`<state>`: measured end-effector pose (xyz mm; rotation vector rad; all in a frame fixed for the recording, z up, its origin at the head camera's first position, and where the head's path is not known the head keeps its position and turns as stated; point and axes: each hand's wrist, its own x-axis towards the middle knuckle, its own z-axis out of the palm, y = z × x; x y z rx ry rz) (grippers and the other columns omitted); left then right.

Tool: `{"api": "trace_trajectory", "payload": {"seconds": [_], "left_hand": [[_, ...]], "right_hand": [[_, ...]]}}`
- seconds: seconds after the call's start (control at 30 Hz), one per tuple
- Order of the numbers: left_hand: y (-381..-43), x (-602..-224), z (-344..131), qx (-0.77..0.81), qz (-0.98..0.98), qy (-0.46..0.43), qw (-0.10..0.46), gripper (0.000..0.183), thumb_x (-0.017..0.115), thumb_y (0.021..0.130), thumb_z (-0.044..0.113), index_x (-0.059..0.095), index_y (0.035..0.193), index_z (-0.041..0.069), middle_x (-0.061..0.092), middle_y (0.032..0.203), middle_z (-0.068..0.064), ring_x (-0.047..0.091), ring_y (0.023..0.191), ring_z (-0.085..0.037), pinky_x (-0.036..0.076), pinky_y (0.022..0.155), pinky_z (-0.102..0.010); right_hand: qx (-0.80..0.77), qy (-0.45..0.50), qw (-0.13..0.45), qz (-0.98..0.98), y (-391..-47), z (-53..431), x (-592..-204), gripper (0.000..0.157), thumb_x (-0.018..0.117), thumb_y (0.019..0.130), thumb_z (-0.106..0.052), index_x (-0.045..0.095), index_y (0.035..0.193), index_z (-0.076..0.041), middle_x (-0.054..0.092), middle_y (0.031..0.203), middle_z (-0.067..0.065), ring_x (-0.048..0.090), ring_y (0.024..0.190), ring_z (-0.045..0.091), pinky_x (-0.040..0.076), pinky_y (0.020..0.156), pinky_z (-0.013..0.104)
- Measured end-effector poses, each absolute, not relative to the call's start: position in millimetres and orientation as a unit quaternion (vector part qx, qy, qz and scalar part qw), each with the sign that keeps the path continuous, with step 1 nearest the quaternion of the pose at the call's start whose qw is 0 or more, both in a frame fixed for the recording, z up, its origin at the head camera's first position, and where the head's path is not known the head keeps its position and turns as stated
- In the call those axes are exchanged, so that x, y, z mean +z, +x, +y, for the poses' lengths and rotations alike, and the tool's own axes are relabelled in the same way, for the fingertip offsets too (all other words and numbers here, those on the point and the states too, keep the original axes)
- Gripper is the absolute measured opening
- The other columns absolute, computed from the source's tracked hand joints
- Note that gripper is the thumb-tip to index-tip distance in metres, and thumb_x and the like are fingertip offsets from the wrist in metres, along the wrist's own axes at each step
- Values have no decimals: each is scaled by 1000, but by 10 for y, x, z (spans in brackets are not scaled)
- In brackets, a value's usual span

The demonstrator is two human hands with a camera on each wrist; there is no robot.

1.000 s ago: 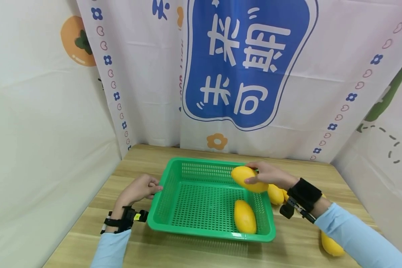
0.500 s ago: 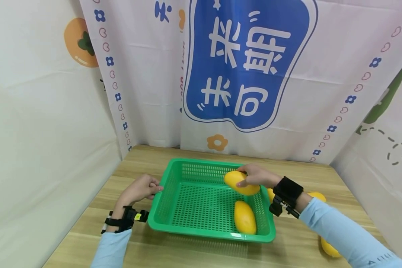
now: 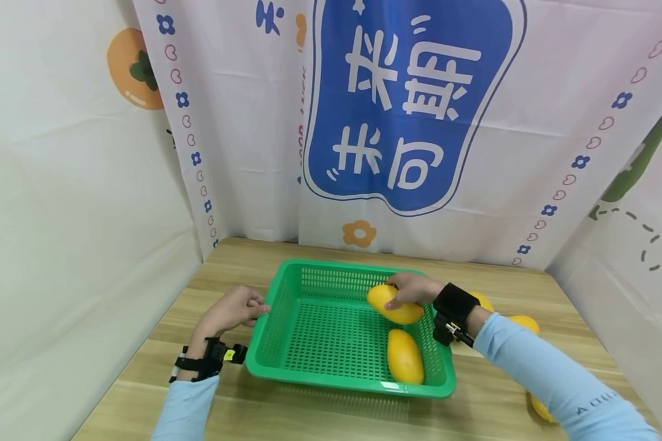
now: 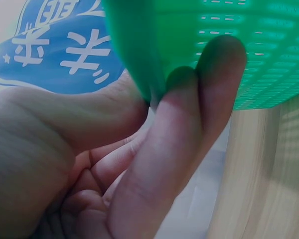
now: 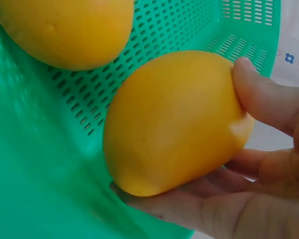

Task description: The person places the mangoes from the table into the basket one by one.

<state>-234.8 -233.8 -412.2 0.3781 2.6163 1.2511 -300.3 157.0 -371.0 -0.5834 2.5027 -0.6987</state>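
A green plastic basket (image 3: 331, 384) with slotted sides sits on the wooden table. My left hand (image 3: 233, 313) pinches its left rim between thumb and fingers, as the left wrist view shows close up. With my right hand (image 3: 412, 289) I hold a yellow mango (image 3: 393, 309) inside the basket, near its back right corner. In the right wrist view the thumb is on one side of this mango (image 5: 174, 124) and the fingers are on the other. A second mango (image 3: 405, 358) lies on the basket floor at the front right.
To the right of the basket, more mangoes lie on the table (image 3: 491, 392): one (image 3: 482, 300) behind my right wrist, another (image 3: 526, 323) beyond the sleeve, and one (image 3: 542, 409) partly hidden under the forearm. Printed cloth (image 3: 254, 184) hangs along the back and sides.
My right hand has carried its mango left and slightly down into the basket. The left hand stays on the rim, and the basket has hardly moved.
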Motion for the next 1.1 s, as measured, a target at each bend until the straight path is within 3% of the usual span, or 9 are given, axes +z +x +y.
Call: {"api": "trace_trajectory", "payload": {"seconds": [0.17, 0.3, 0.47, 0.7, 0.97, 1.1], "left_hand": [[-2341, -4125, -2340, 426, 890, 117, 108, 38, 62, 93, 12, 39, 63, 12, 31, 56, 5, 37, 52, -10, 59, 68, -43], [-2315, -4117, -2346, 424, 891, 120, 106, 34, 62, 93, 12, 44, 64, 10, 33, 56, 4, 39, 52, -10, 59, 67, -40], [-2305, -4104, -2346, 423, 892, 119, 107, 35, 62, 93, 12, 43, 63, 11, 32, 55, 5, 38, 51, -9, 58, 67, -41], [-2330, -4101, -2333, 417, 894, 124, 109, 37, 61, 94, 12, 41, 62, 12, 32, 55, 5, 37, 50, -8, 54, 58, -29], [-2336, -4097, -2321, 422, 891, 135, 99, 38, 62, 93, 12, 40, 62, 12, 31, 54, 6, 36, 50, -9, 58, 66, -45], [-2329, -4106, -2322, 423, 891, 127, 101, 37, 62, 93, 12, 41, 62, 11, 32, 55, 5, 38, 50, -9, 58, 67, -47]], "right_hand": [[-275, -177, 266, 907, -3026, 1508, -3750, 59, 70, 86, -10, 42, 135, 8, 53, 126, 23, 56, 97, 29, 55, 81, 45], [-300, -143, 300, 894, -3037, 1458, -3787, 55, 69, 86, -4, 43, 134, 7, 53, 122, 22, 55, 97, 30, 56, 80, 46], [-317, -116, 305, 891, -3049, 1421, -3866, 49, 67, 87, 0, 45, 130, 7, 54, 116, 20, 53, 95, 30, 54, 81, 46], [-274, -114, 311, 903, -3037, 1381, -3931, 56, 65, 89, -3, 39, 138, 6, 45, 134, 24, 49, 111, 34, 50, 92, 56], [-213, -119, 293, 924, -3035, 1340, -3938, 63, 65, 90, -9, 34, 143, 5, 33, 149, 27, 37, 130, 40, 41, 103, 57], [-219, -118, 291, 924, -3026, 1317, -3973, 63, 67, 88, -8, 36, 141, 6, 35, 148, 28, 38, 129, 38, 37, 107, 54]]}}
